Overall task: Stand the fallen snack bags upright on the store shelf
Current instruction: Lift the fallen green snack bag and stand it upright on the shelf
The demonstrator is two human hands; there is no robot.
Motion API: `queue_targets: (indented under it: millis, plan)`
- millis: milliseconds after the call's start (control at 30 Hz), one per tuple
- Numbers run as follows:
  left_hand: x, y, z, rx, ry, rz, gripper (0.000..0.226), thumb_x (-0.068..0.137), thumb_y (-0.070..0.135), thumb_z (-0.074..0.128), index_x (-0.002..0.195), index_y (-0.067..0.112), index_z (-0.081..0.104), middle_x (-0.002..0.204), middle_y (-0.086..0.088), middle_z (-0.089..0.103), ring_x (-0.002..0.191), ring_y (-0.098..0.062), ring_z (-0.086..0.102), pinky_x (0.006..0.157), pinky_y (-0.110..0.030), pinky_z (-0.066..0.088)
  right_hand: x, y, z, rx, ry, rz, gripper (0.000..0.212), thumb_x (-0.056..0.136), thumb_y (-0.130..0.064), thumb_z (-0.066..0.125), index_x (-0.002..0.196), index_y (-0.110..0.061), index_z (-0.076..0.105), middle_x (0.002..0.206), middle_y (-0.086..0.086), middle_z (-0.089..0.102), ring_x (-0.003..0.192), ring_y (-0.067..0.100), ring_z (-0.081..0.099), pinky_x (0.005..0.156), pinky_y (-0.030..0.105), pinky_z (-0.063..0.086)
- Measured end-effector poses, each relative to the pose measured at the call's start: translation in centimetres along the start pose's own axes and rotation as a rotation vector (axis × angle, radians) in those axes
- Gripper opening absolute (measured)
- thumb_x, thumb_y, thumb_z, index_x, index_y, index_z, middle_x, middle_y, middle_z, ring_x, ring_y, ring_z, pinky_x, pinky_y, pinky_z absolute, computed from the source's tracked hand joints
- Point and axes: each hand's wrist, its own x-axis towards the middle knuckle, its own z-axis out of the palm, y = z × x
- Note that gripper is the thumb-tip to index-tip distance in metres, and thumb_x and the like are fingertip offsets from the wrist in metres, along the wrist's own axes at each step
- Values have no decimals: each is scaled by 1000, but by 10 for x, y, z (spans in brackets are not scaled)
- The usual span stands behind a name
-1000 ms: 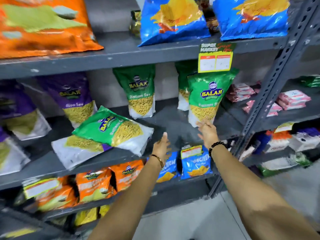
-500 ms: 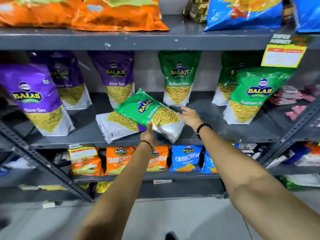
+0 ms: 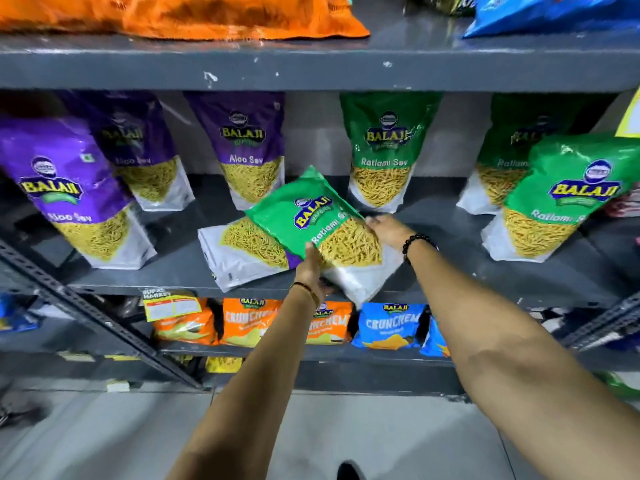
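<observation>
I am gripping the fallen green Ratlami Sev bag [image 3: 313,216] with both hands on the grey middle shelf [image 3: 450,271]. My left hand [image 3: 311,268] is clasping its lower left edge, thumb lying across the clear window over the yellow sev, fingers tucked underneath out of sight. My right hand [image 3: 389,230] is pressing against the bag's right edge, fingers curled round behind it. The bag is tilting, its green top pointing up and left, its white bottom corner hanging past the shelf's front lip. It is lying partly over a second fallen bag [image 3: 242,251], which is flat on the shelf with its white base toward the left and a sliver of purple showing beneath the green one. Behind them an Aloo Sev bag [image 3: 247,147] and another Ratlami Sev bag [image 3: 384,150] are standing upright against the back wall. Orange and blue Crunchem packs [image 3: 388,325] are sitting on the shelf below.
</observation>
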Motion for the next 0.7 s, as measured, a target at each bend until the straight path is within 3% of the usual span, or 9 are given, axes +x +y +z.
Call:
queue_targets:
  millis: [33,100,133,167,267,367,467,600,700]
  plan:
    - [0,0,-3,30,-29,12,59,90,54,37,109,2,54,104,-16,59,100,-36,58,80,-51,48,-5,6,-1,76,0,14,43,96,-33,42,109,3,63,115,22,66,108,32,61,98,36,49]
    - [-2,1,-11,100,-69,43,47,91,53,36,79,10,52,73,-9,52,68,-26,54,63,-38,45,-22,18,-3,356,-38,62,33,92,-32,53,83,-4,68,75,9,75,71,21,69,66,17,57]
    - [-3,3,-14,135,-102,66,44,91,51,36,77,12,51,70,-6,52,64,-23,53,62,-35,45,-32,26,-6,487,-72,61,27,90,-28,56,77,-7,66,63,2,74,60,15,68,55,14,55]
    - [-4,7,-16,169,-145,89,42,92,50,36,82,13,53,71,-4,58,65,-21,57,63,-33,47,-40,33,-8,596,-100,36,21,89,-24,59,78,-8,66,60,-2,74,58,12,68,55,16,55]
    - [-17,25,-17,288,-303,158,37,93,46,36,96,17,60,74,4,73,69,-12,68,70,-31,53,-67,45,-22,755,-115,-83,8,86,-17,62,88,-13,69,71,-8,77,72,10,68,62,18,55]
    - [-38,46,-20,437,-462,247,37,94,43,35,95,19,63,83,3,74,78,-12,68,72,-31,56,-88,49,-40,844,-134,-186,19,74,-20,69,92,-17,71,80,-8,78,74,7,70,69,22,55]
    - [-60,66,-20,475,-570,286,38,96,39,30,92,17,62,88,-2,73,81,-16,68,71,-32,58,-105,46,-56,878,-159,-253,12,77,-16,65,79,-17,77,73,-6,78,64,4,71,57,16,56]
    - [-74,75,-18,514,-618,295,40,96,36,29,96,12,61,80,2,76,73,-13,71,67,-31,60,-119,44,-67,895,-191,-318,16,57,-24,77,72,-18,79,70,-6,77,63,3,71,60,17,57]
    - [-74,75,-16,544,-636,296,41,96,37,29,99,11,61,86,1,75,79,-14,70,70,-32,60,-124,45,-69,915,-215,-322,16,61,-21,72,75,-17,79,73,-5,78,65,4,72,59,19,59]
